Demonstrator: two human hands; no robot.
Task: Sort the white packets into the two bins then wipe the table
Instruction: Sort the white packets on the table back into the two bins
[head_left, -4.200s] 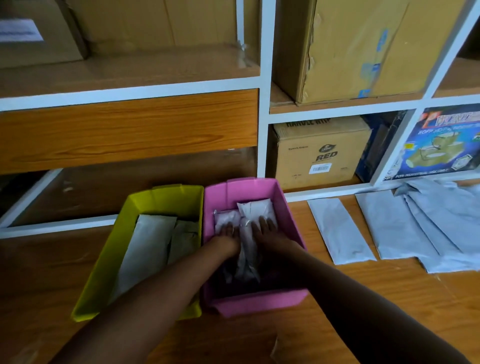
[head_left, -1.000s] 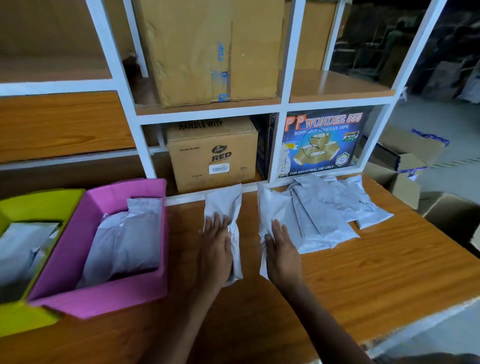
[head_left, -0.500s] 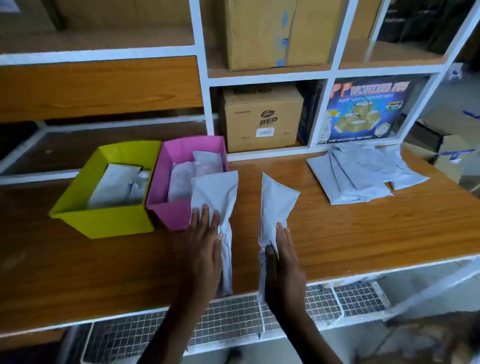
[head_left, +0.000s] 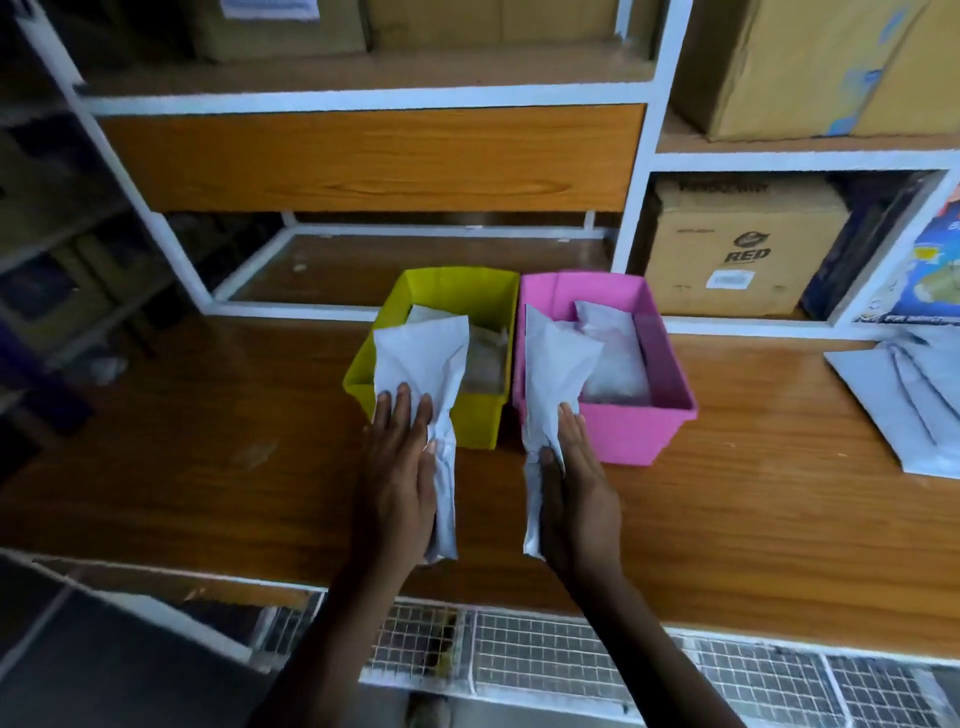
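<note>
We saw a dim, uneven view: the far left sank into near black, while the right side was lighter. The left hand (head_left: 397, 478) and right hand (head_left: 576, 499) looked underexposed, and the white packets (head_left: 421, 358) they gripped were the brightest spots. A soft sheen lay on the bench (head_left: 208, 441). The shelf frame (head_left: 363, 96) slanted and bowed towards the edges, and everything looked slightly soft.

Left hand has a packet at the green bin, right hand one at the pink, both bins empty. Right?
The bins are not empty: the head view shows packets lying in both the green bin and the pink bin. The rest stands: left hand holds the left packet at the green, right hand the right packet at the pink.
</note>
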